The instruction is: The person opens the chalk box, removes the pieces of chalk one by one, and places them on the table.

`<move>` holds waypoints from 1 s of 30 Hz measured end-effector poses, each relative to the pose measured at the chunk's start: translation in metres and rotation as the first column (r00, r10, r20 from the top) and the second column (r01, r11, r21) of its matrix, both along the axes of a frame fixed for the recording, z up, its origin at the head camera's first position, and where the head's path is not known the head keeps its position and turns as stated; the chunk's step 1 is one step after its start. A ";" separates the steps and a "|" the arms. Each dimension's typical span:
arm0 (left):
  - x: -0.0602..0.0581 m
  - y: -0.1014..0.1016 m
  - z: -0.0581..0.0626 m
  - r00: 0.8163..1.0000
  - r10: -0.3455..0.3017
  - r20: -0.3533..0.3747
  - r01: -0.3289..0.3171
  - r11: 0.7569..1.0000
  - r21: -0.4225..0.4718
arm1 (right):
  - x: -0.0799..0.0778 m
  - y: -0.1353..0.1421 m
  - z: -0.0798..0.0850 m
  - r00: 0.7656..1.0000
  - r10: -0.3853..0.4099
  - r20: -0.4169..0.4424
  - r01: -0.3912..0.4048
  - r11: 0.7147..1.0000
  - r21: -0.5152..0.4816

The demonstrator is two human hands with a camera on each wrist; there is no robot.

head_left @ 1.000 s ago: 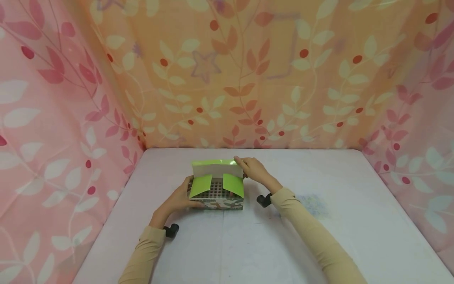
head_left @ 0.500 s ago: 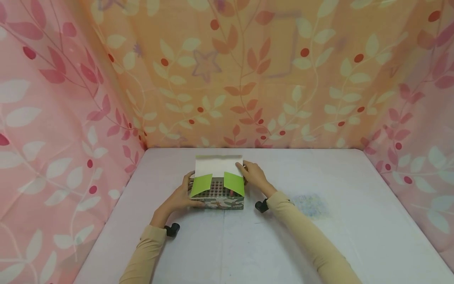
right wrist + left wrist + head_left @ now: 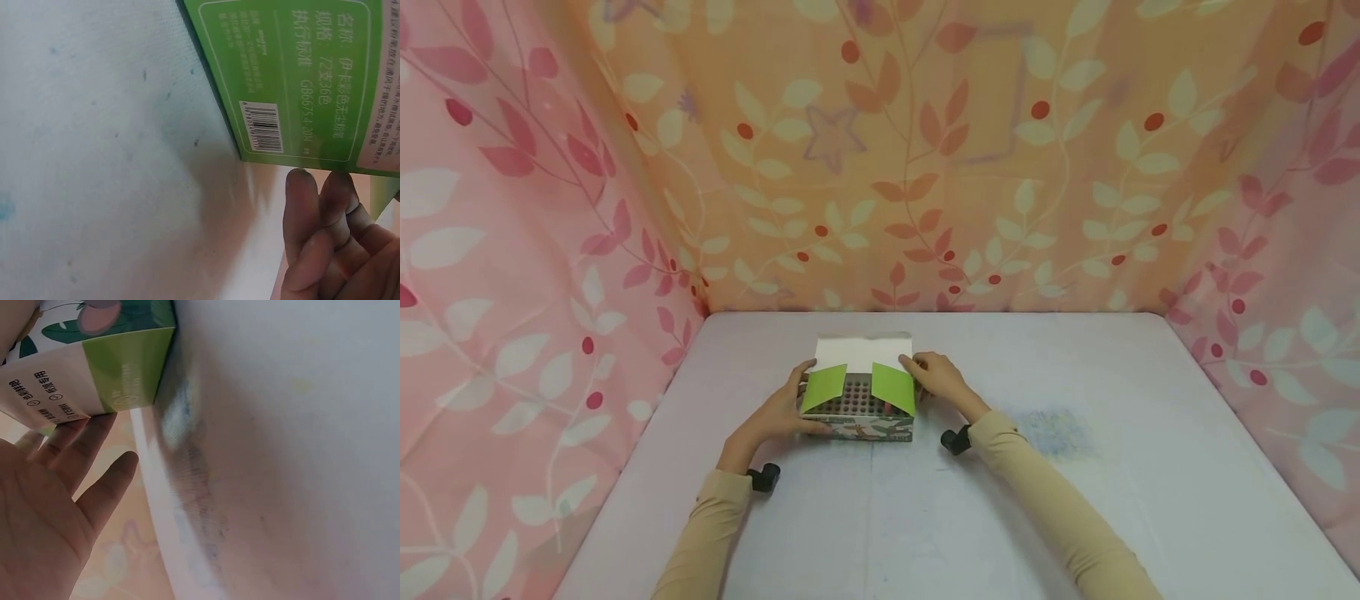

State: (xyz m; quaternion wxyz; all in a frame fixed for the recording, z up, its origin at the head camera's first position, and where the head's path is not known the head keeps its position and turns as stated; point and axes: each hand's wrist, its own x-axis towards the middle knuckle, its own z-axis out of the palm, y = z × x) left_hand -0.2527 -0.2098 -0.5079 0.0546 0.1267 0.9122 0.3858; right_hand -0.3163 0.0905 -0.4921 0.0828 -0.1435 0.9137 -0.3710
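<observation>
A chalk box with an animal print stands on the table, its lid tilted back to show the white inside. Two green side flaps lean over the opening, and rows of round holes with a pinkish stick show between them. My left hand grips the box's left side, thumb along the front and fingers towards the back; the left wrist view shows fingers against its far edge. My right hand holds the back right corner, thumb by the lid. In the right wrist view, curled fingers touch the box's back edge.
A white-covered table carries a bluish smudge right of the box. Printed leaf curtains enclose the back and both sides. A black wrist camera sits at my left cuff, another at my right.
The lid has swung from nearly upright to leaning backward, exposing more of its white inside. My right hand has come down slightly with it; my left hand keeps its place on the box.
</observation>
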 end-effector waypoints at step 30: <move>0.034 0.034 0.034 0.921 0.290 -0.262 -0.344 0.918 -0.194 | 0.086 -0.015 0.025 0.948 -0.019 -0.317 0.098 0.967 0.237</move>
